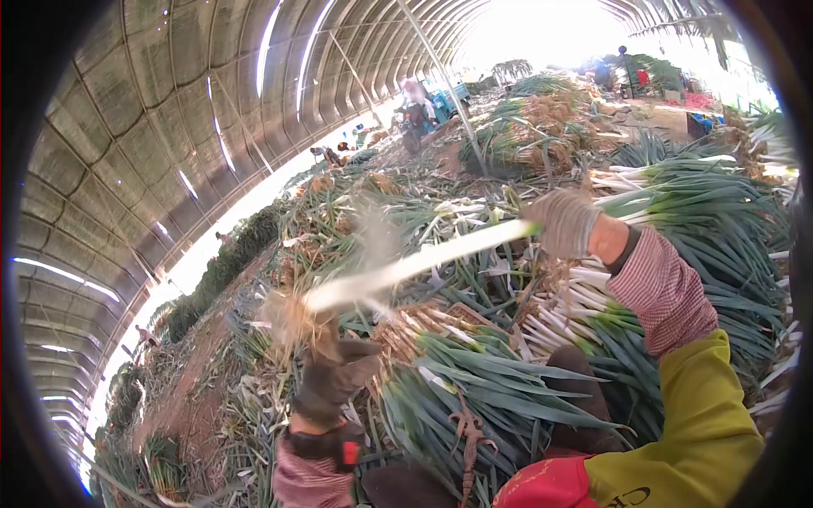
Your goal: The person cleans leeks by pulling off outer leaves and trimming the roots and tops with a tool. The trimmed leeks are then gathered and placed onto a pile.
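My right hand (559, 224), in a grey glove, is closed round the upper end of a long green onion (423, 262). Its white stalk slants down to the left and is smeared by motion. Pale brown roots (284, 313) hang at its lower end. Just below these roots is my left hand (334, 377), in a dark glove, with its fingers curled; blur hides what lies in them. A bundle of green onions (474, 372) lies in front of me, its leaves over my legs. Another large pile of green onions (694, 203) lies by my right arm.
Loose leaves and peelings (373, 203) cover the ground ahead. A rusty metal tool (468, 436) lies near my lap. Farther off are a heap of onions (542, 118), a slanting pole (445, 85) and a blue three-wheeled vehicle (445, 102) with a person. The curved tunnel wall (152, 127) rises left.
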